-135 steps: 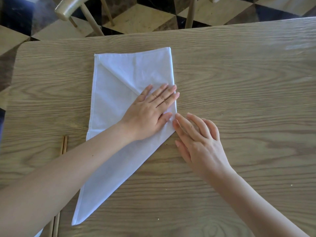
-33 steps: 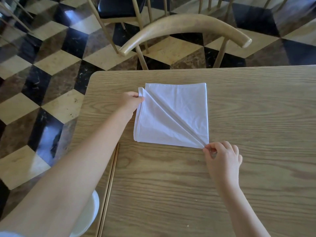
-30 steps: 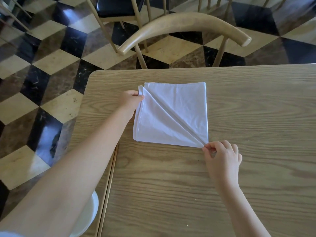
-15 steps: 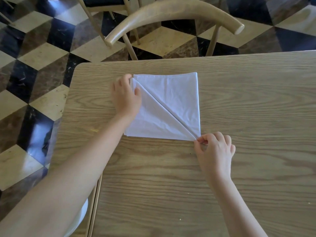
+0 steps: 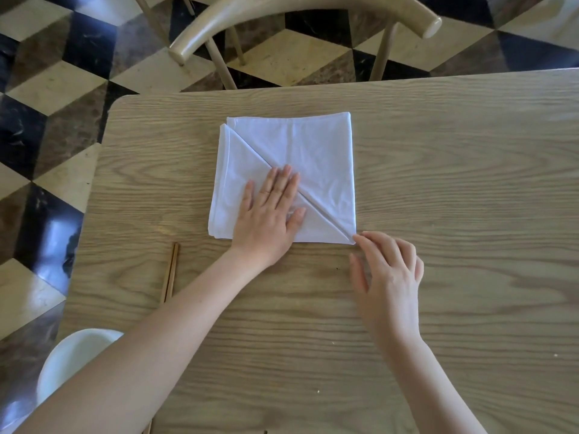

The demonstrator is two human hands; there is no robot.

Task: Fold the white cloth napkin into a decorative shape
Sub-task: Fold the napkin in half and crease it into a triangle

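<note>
The white cloth napkin (image 5: pixel 316 158) lies flat on the wooden table (image 5: pixel 454 189) as a square with a diagonal fold running from its far left corner to its near right corner. My left hand (image 5: pixel 269 214) rests palm down on the napkin's near half, fingers spread and flat, holding nothing. My right hand (image 5: pixel 388 270) sits on the table just below the near right corner, fingers apart, its fingertips touching or nearly touching that corner.
A pair of wooden chopsticks (image 5: pixel 170 270) lies near the table's left edge. A white bowl (image 5: pixel 72 358) sits at the near left corner, partly under my left forearm. A wooden chair (image 5: pixel 300 14) stands beyond the far edge on a chequered floor.
My left hand has left the far left corner and now lies flat on the napkin's near half. My right hand has let go of the near right corner and opened.
</note>
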